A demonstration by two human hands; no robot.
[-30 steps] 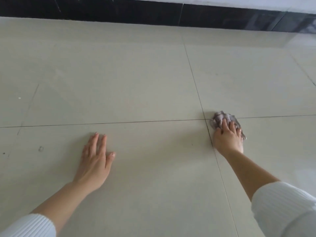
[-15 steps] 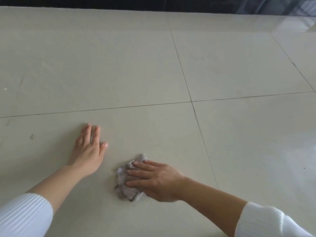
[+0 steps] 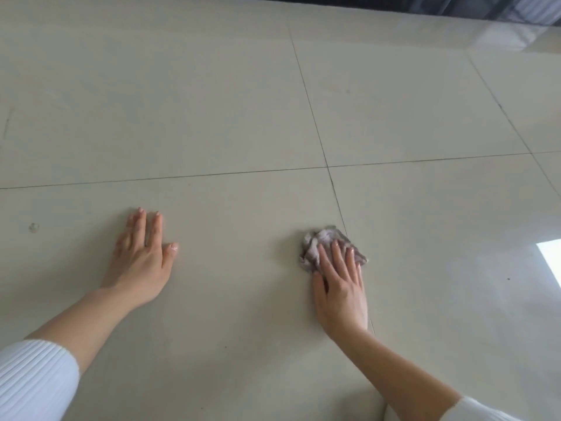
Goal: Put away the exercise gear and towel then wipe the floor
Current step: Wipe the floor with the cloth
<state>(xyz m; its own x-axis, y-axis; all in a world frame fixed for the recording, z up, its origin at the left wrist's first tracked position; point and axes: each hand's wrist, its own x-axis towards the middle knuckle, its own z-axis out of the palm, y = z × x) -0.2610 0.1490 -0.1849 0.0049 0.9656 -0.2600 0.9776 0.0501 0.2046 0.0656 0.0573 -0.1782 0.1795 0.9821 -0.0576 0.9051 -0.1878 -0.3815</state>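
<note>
Wiping stage: we press the right hand (image 3: 341, 287) flat on a crumpled grey cloth (image 3: 326, 244), its fingers (image 3: 337, 253) extended over the fabric rather than curled round it, pinning it to the floor (image 3: 212, 101) just left of a grout line (image 3: 337, 196). The left hand (image 3: 142, 256) lies open and empty, palm down, bracing our weight. For an even result we judge that pressure should stay broad and strokes should overlap across the joint. Compared with half a second earlier, the cloth has travelled rightward, from beside the left hand to well apart from it; the bracing hand is unmoved. No exercise gear or towel is in view
</note>
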